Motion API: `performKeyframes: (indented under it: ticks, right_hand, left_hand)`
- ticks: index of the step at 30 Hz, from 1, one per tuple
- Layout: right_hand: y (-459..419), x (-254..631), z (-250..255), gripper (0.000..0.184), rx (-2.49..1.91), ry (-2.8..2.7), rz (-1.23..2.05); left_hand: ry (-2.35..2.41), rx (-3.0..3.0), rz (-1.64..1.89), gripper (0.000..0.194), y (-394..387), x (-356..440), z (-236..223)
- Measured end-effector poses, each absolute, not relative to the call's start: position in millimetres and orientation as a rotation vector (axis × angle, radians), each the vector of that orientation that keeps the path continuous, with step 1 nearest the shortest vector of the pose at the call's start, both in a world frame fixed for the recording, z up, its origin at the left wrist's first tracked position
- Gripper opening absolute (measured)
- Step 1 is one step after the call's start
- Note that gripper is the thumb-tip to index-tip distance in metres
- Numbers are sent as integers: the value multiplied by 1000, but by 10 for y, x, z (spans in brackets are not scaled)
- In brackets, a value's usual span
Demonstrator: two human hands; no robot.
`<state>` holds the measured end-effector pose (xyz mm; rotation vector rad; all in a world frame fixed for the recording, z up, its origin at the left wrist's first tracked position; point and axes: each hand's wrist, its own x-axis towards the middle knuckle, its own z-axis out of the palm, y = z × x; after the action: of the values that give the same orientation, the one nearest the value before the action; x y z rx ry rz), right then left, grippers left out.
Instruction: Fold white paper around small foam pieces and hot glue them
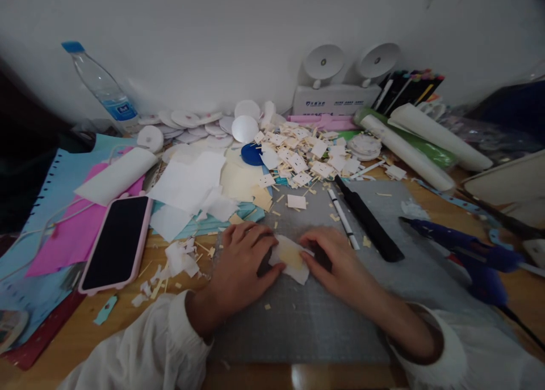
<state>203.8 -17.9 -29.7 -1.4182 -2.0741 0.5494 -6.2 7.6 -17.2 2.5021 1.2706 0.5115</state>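
A small, crumpled piece of white paper (301, 273) with a pale yellow patch in its middle lies over the grey cutting mat (306, 333). My left hand (242, 259) grips its left edge, the thumb lying at the near side and the fingers bent at the far side. At the right edge, my right hand (340, 262) pinches the same paper between thumb and forefinger. Just beyond my hands is a small pale card (297, 201). A white pen (344, 219) and a black-handled cutter (370, 219) lie past my right hand.
Small paper cut-outs (293, 151) are heaped at the back. White sheets (191, 174), paper scraps (181, 259) and a phone (117, 239) lie left. A blue glue gun (468, 248) rests right. A water bottle (100, 83) leans by the wall.
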Motion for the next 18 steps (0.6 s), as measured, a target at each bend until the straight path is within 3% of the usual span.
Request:
performKeyframes:
  ticks: [6,18]
  right_hand:
    - [-172,2025,-302,16,-1408,-2031,636]
    - [-190,2038,-308,6,-1322,-1744,941]
  left_hand:
    - [1353,2476,549,28,65,-60,-172]
    - [1309,2452,552,17,88,-62,-184]
